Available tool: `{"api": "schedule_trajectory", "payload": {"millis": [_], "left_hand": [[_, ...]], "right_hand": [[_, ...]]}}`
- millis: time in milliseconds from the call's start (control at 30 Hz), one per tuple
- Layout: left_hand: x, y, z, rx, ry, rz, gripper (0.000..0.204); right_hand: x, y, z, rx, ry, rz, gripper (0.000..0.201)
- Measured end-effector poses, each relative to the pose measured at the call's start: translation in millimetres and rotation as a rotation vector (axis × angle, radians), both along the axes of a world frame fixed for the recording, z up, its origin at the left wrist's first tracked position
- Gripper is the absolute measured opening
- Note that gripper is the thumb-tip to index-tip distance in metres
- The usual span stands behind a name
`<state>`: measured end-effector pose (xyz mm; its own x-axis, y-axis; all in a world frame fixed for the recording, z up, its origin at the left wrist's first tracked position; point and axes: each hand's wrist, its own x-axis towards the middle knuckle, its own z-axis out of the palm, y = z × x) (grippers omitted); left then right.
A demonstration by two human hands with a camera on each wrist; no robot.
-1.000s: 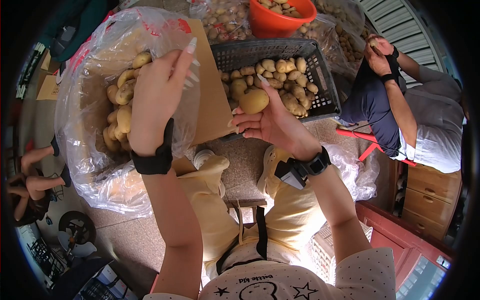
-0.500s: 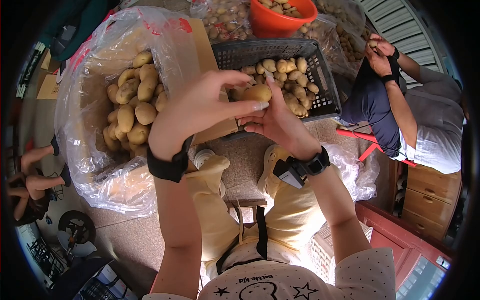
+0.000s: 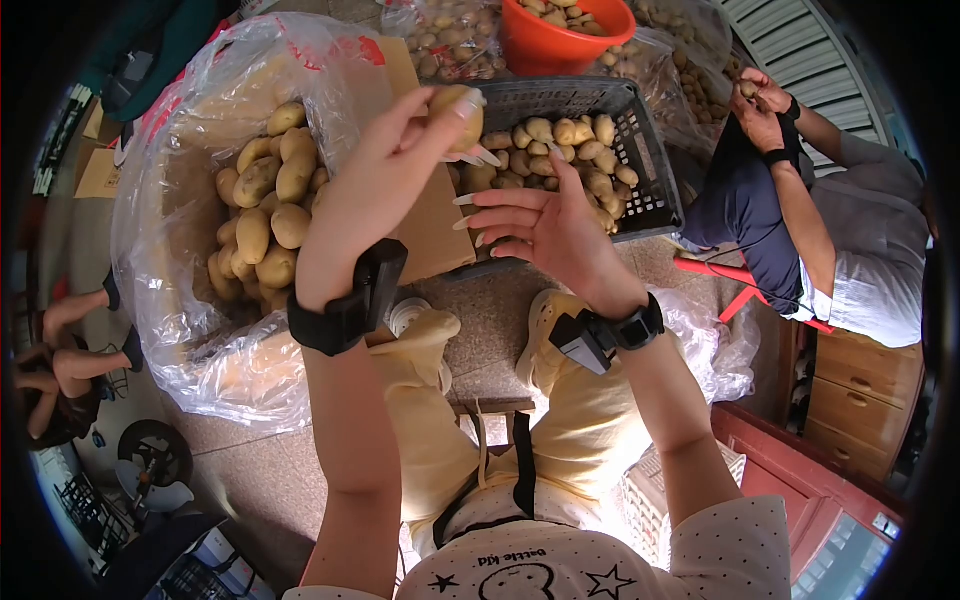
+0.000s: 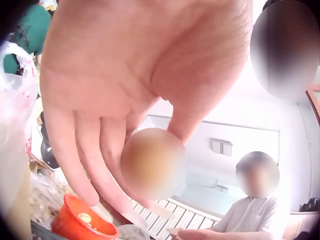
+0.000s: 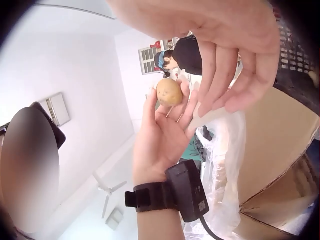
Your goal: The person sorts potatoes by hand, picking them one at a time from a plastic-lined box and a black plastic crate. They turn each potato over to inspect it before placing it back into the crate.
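A yellow-brown potato (image 3: 455,118) is pinched between the thumb and fingers of the left hand (image 3: 385,180), above the cardboard flap (image 3: 425,225). The right wrist view shows the same potato (image 5: 169,92) upright at the left hand's fingertips (image 5: 167,131). Beside it the right hand (image 3: 560,235) holds nothing, its fingers extended toward the left, over the near edge of the black crate (image 3: 655,170). Small potatoes (image 3: 600,160) lie in that crate. Larger potatoes (image 3: 270,215) fill part of the plastic-lined box (image 3: 165,200) at the left.
An orange tub (image 3: 560,45) of potatoes stands behind the crate, with clear bags of potatoes (image 3: 440,45) around it. At the right a seated person (image 3: 860,230) holds a small item. A crumpled plastic bag (image 3: 725,350) lies on the floor right of the wearer's legs.
The potato has passed from the right hand to the left hand, which moved from over the box to the right hand, then back left and up with it. The right hand's fingers straightened.
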<state>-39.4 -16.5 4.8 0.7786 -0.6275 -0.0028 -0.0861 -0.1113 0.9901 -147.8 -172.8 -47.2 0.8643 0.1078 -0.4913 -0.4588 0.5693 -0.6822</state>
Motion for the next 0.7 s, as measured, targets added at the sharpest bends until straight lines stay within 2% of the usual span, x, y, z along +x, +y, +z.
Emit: {"api": "schedule_trajectory", "payload": {"millis": [33, 167, 233, 367, 433, 467, 533, 700], "left_hand": [[4.3, -0.8, -3.0, -0.073, 0.071, -0.020, 0.042], [7.2, 2.2, 5.4, -0.040, 0.067, -0.052, 0.037], [10.1, 2.1, 3.1, -0.097, 0.132, -0.149, 0.035], [5.3, -1.8, 5.7, -0.097, 0.166, -0.130, 0.037], [3.2, -3.7, 5.1, -0.086, 0.214, -0.061, 0.036], [4.9, -2.7, 2.2, -0.086, 0.214, -0.060, 0.036], [9.5, -0.6, -3.0, -0.040, -0.006, -0.208, 0.041], [5.4, -1.6, -0.9, -0.038, 0.050, -0.252, 0.043]], "right_hand": [[0.0, 0.1, 0.0, -0.005, 0.007, -0.016, 0.083], [-0.1, -1.3, -1.1, -0.013, 0.010, -0.040, 0.081], [-0.5, -1.0, -0.6, -0.023, -0.003, -0.032, 0.080], [-0.9, -0.3, -1.2, -0.017, -0.019, -0.005, 0.080], [-1.3, 0.4, -2.0, -0.021, -0.023, -0.003, 0.080], [-1.3, 0.6, -2.3, -0.025, -0.027, 0.000, 0.080], [-0.9, 0.7, -2.8, -0.025, -0.026, -0.004, 0.080], [-0.6, 0.4, -3.2, -0.033, -0.026, -0.006, 0.080]]}}
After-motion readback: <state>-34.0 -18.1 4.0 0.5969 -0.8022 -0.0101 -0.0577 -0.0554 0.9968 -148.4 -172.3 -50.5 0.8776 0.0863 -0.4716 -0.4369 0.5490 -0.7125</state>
